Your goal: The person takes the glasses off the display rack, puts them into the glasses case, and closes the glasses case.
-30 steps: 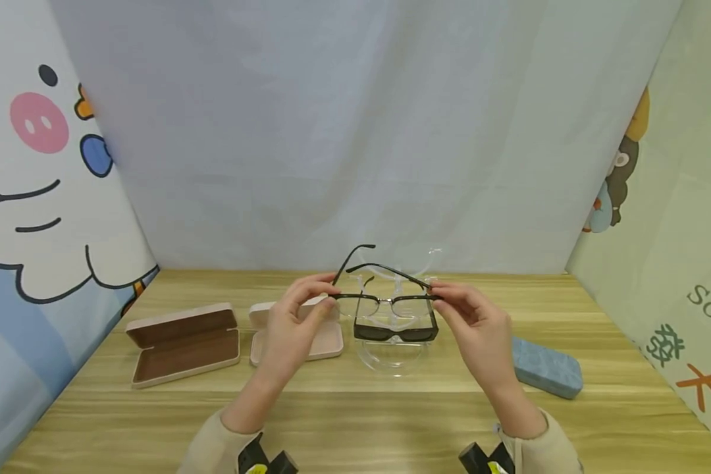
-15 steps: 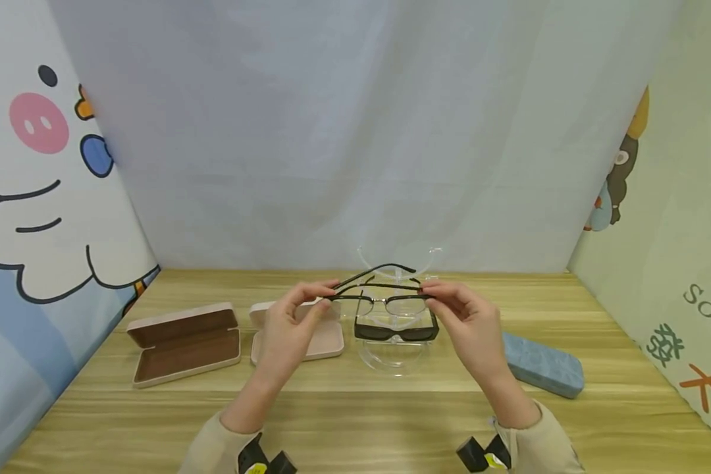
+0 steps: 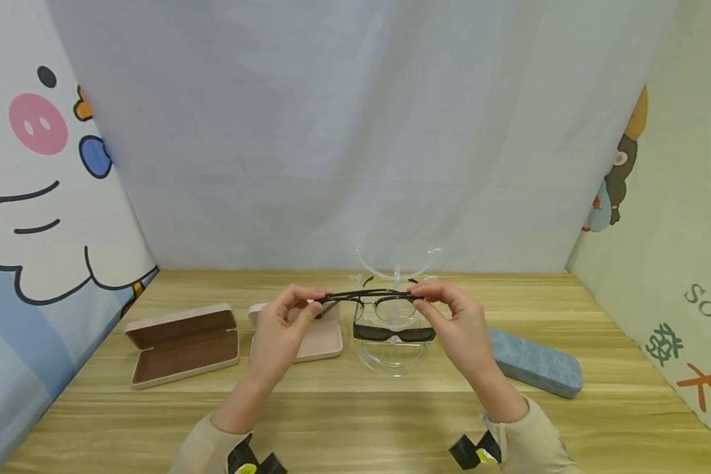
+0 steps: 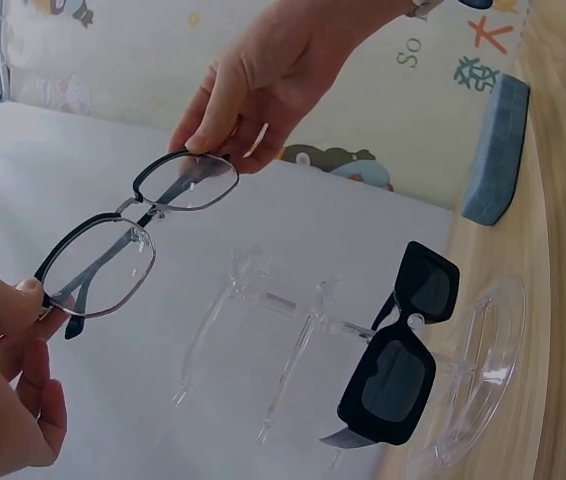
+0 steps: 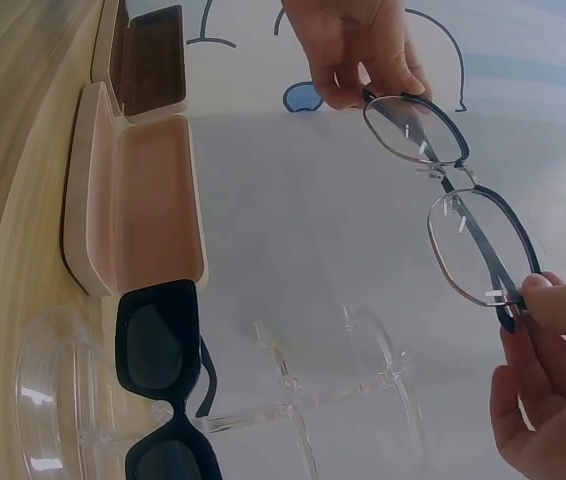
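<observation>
Black half-rim eyeglasses (image 3: 367, 297) are held up between both hands, in front of a clear display stand. My left hand (image 3: 281, 329) pinches one end of the frame with thumb and fingers; my right hand (image 3: 459, 322) pinches the other end. The temples lie folded behind the lenses, as the left wrist view shows with the eyeglasses (image 4: 143, 235) close up. Below them, black sunglasses (image 3: 394, 334) rest on a lower tier of the clear stand (image 3: 391, 365). In the right wrist view the sunglasses (image 5: 158, 345) sit apart from the eyeglasses.
An open case with a brown lining (image 3: 186, 359) lies at the left of the wooden table (image 3: 355, 421). Beside it stands an open pale pink case (image 3: 320, 342), partly behind my left hand. To the right lies a closed blue case (image 3: 536, 362). A pale curtain hangs behind.
The temples of the eyeglasses have folded in from spread to lying flat behind the lenses. Both hands have shifted slightly left with the eyeglasses.
</observation>
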### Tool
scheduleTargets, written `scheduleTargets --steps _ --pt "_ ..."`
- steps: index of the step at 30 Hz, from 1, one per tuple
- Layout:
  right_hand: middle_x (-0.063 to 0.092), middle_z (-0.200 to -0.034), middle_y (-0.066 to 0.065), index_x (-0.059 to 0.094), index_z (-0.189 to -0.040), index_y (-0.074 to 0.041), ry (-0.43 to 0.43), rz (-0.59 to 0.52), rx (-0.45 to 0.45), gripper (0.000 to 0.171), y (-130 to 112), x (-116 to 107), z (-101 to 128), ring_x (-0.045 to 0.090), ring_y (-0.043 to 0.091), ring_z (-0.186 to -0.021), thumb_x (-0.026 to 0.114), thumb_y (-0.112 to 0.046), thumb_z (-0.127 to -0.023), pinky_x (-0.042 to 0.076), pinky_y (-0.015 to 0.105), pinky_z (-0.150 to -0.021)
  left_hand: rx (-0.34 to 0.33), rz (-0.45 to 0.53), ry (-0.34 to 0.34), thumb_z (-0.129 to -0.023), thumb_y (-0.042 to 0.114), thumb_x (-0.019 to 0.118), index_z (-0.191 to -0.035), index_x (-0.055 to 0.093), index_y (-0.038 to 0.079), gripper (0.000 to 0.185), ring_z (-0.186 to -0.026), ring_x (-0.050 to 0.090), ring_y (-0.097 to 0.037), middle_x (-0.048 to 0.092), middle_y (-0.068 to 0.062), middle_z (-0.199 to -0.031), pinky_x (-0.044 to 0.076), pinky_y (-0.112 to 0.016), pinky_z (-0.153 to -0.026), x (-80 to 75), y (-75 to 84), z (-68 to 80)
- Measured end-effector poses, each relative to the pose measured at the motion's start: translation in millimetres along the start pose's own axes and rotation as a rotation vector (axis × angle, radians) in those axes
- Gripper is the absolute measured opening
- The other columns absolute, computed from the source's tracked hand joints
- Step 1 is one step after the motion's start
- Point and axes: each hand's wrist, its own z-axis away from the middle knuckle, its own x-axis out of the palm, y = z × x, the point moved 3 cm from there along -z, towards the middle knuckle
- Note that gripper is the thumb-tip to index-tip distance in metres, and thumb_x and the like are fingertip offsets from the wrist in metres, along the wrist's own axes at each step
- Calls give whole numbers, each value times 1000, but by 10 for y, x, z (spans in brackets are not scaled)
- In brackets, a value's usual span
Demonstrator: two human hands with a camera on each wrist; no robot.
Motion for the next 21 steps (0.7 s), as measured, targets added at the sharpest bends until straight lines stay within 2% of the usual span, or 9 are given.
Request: scheduleTargets --steps 4,8,11,15,21 --pt "65 -99 14 66 -96 -1 -56 -85 67 14 54 73 12 61 3 -88 64 -3 -82 50 19 -77 -60 15 -12 -85 -1 59 -97 62 0 13 -89 59 -11 64 -13 -105 49 -18 -76 -55 -50 22" --pt "62 -101 19 63 -98 4 -110 -202 108 15 120 179 29 65 7 -82 61 1 -83 54 28 -72 -105 30 -16 -86 1 58 -100 61 -1 14 -92 58 -8 65 -3 -104 48 -19 -78 -125 -129 61" --pt "59 -102 21 61 -98 7 -132 -272 149 15 169 274 43 66 10 -80 60 2 -84 55 32 -71 -115 26 -10 -87 2 58 -101 61 0 15 -93 58 -7 65 2 -103 48 -19 -79 -181 -189 91" --pt "57 -105 21 61 -97 8 -128 -315 208 14 222 394 64 66 10 -81 60 4 -83 55 32 -72 -137 -28 11 -87 6 59 -102 63 2 16 -92 59 -7 64 -3 -104 49 -19 -77 -264 -259 122" --pt "59 -103 17 64 -95 4 -107 -301 308 13 299 550 78 66 12 -78 62 1 -83 55 30 -70 -222 -130 71 -86 9 61 -102 65 4 17 -81 60 -4 64 -8 -99 51 -22 -71 -394 -337 148"
